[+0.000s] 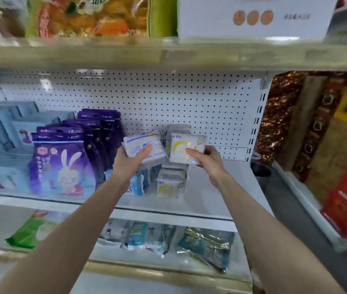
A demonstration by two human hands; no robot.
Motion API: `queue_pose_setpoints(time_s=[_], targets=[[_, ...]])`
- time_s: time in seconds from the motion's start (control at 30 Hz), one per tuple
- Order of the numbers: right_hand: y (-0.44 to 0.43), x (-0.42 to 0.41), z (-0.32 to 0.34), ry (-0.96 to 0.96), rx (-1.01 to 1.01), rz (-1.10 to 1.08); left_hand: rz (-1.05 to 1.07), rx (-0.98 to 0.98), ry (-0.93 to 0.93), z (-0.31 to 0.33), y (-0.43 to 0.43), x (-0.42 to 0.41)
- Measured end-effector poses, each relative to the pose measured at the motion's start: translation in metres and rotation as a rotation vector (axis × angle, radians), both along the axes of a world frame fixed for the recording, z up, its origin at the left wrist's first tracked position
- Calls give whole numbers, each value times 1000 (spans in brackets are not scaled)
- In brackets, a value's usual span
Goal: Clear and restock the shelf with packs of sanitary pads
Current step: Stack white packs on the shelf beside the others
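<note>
A: What is held by the left grip (pixel 133 159)?

B: A white pack with blue print (pixel 145 147) is grasped there, with the thumb laid across its face. It is held up above the middle shelf (pixel 208 187). Its writing is too blurred to be read.

A: And the right grip (pixel 205 157)?

B: A white pack with a yellow arc (pixel 184 148) is clasped in it, just beside the first pack, with fingers behind and thumb in front. "ABC" is printed in blue at its upper left corner.

A: What is seen on the shelf beneath?

B: A row of matching yellow-arc packs (pixel 170 184) is seen standing directly below the 2 held packs. Blue packs (pixel 139 183) are set just beside it to the left. More white packs (pixel 179 128) are stacked behind, against the pegboard (pixel 168 96).

A: Is anything else labelled?

B: Further left, purple packs (pixel 62 166) showing a white rabbit are lined up. "L-XL" can be made out on their top tabs, while the larger lettering is blurred. Beyond them, pale blue packs (pixel 3 177) are ranged. On the shelf above, a white box (pixel 253 18) marked with 3 orange circles is set. Its small text cannot be read.
</note>
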State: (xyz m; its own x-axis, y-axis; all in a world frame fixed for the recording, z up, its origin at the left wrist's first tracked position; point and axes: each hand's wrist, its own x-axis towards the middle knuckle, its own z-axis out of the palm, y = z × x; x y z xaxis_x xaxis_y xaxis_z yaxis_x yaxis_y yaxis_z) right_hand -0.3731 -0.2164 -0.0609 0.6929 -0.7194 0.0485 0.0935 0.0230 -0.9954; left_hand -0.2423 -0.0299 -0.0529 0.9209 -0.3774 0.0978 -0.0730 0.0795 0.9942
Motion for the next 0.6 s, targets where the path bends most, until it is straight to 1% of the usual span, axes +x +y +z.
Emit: queue_pose_setpoints(time_s=[0.17,0.33,0.6], targets=[[7,4,-3,28,-17,-62,-53,5,-9,0,-1,10],[4,15,-10,49,-53,-98,-54,8,-40,-3,-5,22],[-17,47,-22,102,-89,-41,-48,-40,-12,-4,-22,46]])
